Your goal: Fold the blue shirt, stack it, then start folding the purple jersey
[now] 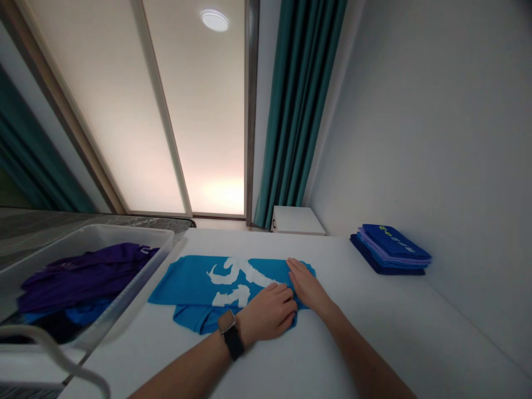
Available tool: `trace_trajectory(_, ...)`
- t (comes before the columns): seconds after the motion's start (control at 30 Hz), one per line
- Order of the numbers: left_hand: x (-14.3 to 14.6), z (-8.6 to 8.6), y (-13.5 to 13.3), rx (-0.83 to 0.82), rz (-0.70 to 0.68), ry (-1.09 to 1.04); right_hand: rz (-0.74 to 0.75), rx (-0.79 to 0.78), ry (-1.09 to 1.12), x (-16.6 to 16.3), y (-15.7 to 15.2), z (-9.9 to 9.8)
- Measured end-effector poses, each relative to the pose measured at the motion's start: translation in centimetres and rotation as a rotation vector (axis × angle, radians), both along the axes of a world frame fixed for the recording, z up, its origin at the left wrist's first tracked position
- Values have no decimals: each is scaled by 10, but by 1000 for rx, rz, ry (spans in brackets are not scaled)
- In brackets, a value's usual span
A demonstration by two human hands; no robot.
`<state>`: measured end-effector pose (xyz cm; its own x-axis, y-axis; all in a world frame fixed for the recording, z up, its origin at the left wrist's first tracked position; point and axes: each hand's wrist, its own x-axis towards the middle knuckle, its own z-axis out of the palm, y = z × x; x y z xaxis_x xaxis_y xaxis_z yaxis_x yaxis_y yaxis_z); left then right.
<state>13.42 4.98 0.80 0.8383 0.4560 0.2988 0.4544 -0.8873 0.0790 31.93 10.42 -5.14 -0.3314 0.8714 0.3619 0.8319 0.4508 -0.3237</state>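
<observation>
Flatly, the right hand rests with straight fingers on the right end of the white-printed blue shirt, folded on the white table. Whether the curled left hand pinches cloth, I can't tell. Light, level pressure should keep layers square.

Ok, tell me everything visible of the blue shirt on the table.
The shirt is bright blue, apparently soft fabric, with a white print like brushstrokes. It lies flat on the white table, folded into a wide strip, a creased layer showing along the near edge. The left hand rests on its near right part, the right hand on its right end.
</observation>
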Motion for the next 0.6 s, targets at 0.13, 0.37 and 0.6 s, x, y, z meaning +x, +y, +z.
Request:
trace_trajectory(0.13, -4, 1, 0, 0, -1, -3, -2, -1, -108, 8, 1, -1)
trace_trajectory(0.37, -4, 1, -3, -1, -44, 13, -5, -75, -160, 48, 18, 1)
trace_trajectory(0.6, -55, 26, 38, -89, 233, -107, -19, -103, -163, 51, 19, 5)
